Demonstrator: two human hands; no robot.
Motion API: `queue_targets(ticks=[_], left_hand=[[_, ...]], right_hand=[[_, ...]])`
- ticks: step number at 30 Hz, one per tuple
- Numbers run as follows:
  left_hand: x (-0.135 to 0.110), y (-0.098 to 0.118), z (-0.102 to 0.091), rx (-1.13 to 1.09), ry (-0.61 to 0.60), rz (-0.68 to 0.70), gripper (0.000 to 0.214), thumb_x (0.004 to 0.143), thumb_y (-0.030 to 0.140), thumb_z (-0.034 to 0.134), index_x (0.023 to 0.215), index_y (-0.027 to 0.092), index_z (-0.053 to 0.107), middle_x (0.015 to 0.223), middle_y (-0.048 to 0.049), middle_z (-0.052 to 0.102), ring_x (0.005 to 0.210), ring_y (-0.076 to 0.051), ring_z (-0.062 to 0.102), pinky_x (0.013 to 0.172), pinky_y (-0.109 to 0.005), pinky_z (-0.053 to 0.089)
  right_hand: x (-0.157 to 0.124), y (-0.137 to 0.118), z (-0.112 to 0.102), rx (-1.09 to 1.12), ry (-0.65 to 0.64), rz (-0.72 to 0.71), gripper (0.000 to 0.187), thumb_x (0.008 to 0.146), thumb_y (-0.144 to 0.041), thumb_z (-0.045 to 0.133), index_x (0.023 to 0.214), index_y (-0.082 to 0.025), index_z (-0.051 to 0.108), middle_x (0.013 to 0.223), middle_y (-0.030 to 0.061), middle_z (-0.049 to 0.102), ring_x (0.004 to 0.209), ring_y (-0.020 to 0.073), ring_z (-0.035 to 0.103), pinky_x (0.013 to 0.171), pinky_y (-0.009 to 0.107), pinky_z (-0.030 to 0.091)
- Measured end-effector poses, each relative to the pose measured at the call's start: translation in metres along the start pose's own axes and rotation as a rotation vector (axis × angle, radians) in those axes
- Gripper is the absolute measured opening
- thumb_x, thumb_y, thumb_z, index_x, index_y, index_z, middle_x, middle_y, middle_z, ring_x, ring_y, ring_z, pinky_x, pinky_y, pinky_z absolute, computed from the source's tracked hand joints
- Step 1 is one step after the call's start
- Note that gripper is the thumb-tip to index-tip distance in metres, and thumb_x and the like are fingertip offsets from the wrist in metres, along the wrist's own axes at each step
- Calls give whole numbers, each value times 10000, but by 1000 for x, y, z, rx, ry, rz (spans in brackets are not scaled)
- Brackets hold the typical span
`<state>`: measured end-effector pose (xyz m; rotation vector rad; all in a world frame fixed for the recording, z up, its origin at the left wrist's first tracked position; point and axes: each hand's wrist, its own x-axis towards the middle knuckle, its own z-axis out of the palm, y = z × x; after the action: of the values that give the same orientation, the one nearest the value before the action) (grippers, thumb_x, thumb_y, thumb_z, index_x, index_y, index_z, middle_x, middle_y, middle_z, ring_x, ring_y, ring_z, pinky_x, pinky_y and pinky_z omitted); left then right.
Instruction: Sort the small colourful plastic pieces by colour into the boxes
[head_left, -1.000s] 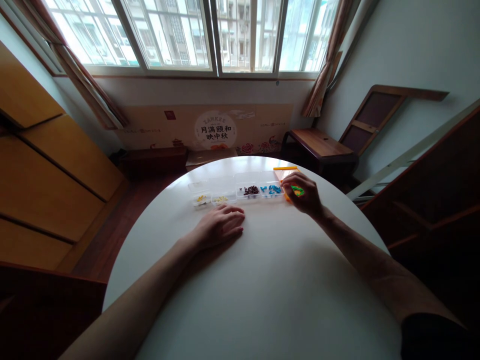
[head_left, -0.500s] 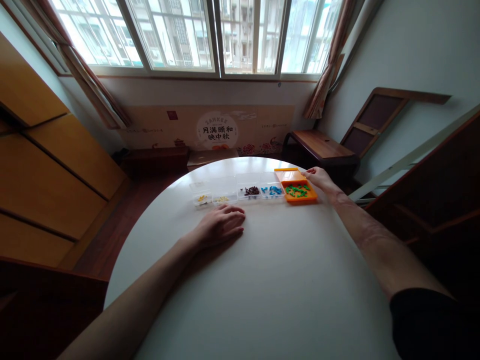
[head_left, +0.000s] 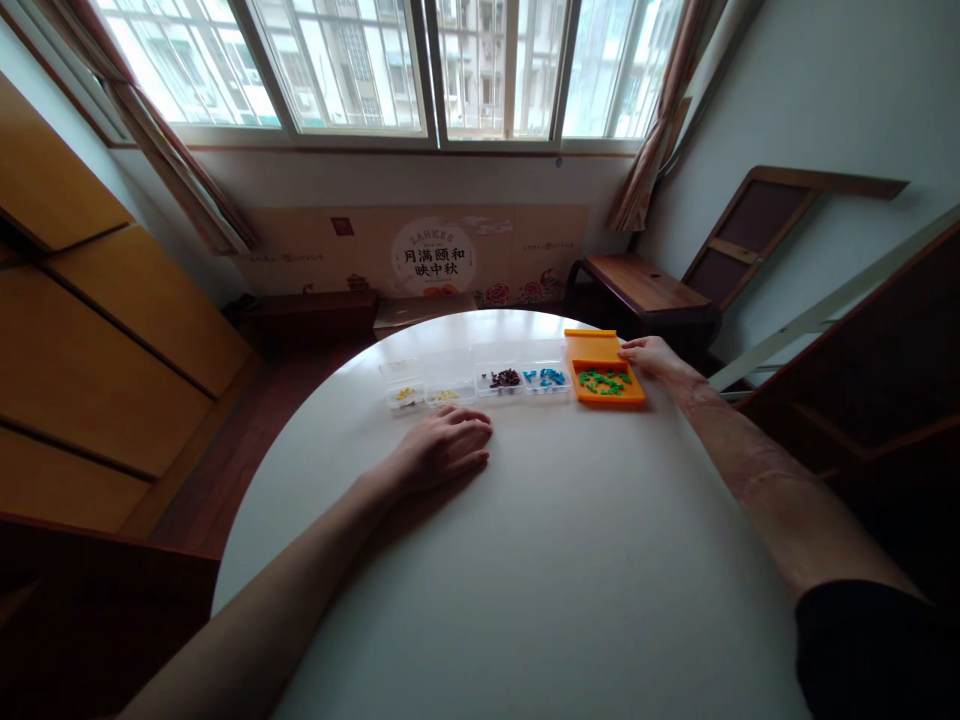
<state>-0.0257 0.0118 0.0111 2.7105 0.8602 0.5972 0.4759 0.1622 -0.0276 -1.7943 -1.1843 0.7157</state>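
My left hand (head_left: 442, 450) lies flat, palm down, on the round white table (head_left: 525, 560), fingers stretched out and holding nothing. My right hand (head_left: 654, 357) reaches to the far right and touches the right edge of an open orange box (head_left: 609, 392) with small green pieces inside; its fingers look curled against the box, and I cannot make out whether they grip it. The orange lid (head_left: 592, 345) stands open behind the box. To the left runs a row of clear compartments (head_left: 480, 380) with blue, dark brown and yellow pieces.
A wooden bench (head_left: 645, 285) and a leaning wooden frame (head_left: 750, 240) stand by the right wall. Wooden cabinets (head_left: 97, 340) fill the left side. Windows (head_left: 390, 70) with curtains run along the back wall above a printed cardboard panel (head_left: 427, 260).
My right hand moved from above the green pieces to the orange box's right edge, uncovering the box. The box sits slightly further right. My left hand stayed put.
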Motion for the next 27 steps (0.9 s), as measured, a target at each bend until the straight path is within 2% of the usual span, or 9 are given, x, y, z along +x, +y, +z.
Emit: queue_targets(ticks=[5,8,12,17,21,23,25,27], left_hand=[[0,0,-1,-7,0,0,333,1072,496,659,1317,281,730,1433,-78,719,1264,-293,671,1088,-453,575],[-1,1,0,-16,6,-1,335,1067,492,665,1322,285,734,1427,-80,720,1268,-290,671,1090,-444,576],[-1,1,0,-9,0,-5,338,1067,498,658,1325,292,732,1429,-75,718,1274,-294,670,1092,-455,574],[-2,1,1,2,-1,-11,358,1073,521,641,1338,297,727,1436,-78,718,1274,-306,670,1082,-478,573],[-2,1,2,11,6,-14,351,1073,523,640,1327,297,727,1436,-74,718,1276,-304,671,1082,-474,572],[-2,1,2,12,8,-12,363,1070,527,645,1331,287,719,1441,-78,717,1290,-307,670,1095,-475,568],[-3,2,1,1,7,-23,439,1035,569,688,1361,276,701,1457,-91,709,1314,-321,666,1110,-486,564],[-3,3,0,-9,4,-52,637,940,653,781,1432,267,662,1485,-116,689,1340,-354,659,1126,-513,558]], right_hand=[[-21,13,-27,-3,6,31,243,807,-273,891,965,-143,760,847,69,766,689,157,665,636,245,543],[-40,22,-43,-5,-6,-1,201,846,-257,847,983,-155,742,877,57,765,648,128,613,599,227,504],[-71,33,-54,-5,-80,-89,226,886,-345,823,975,-184,692,785,21,707,594,128,578,541,233,438],[-115,31,-51,1,-157,-172,393,880,-564,812,952,-217,643,770,11,669,612,161,626,560,270,472],[-146,12,-42,24,-185,-236,547,826,-718,821,963,-220,643,901,58,720,652,179,670,582,301,530],[-159,2,-34,38,-221,-288,576,843,-755,799,976,-217,642,909,65,728,679,195,696,607,313,556],[-171,-7,-23,41,-244,-347,556,902,-754,752,1016,-221,642,899,60,735,708,210,720,640,325,579],[-181,-16,-11,32,-257,-420,513,955,-727,717,1046,-229,634,906,55,747,739,220,745,658,326,588]])
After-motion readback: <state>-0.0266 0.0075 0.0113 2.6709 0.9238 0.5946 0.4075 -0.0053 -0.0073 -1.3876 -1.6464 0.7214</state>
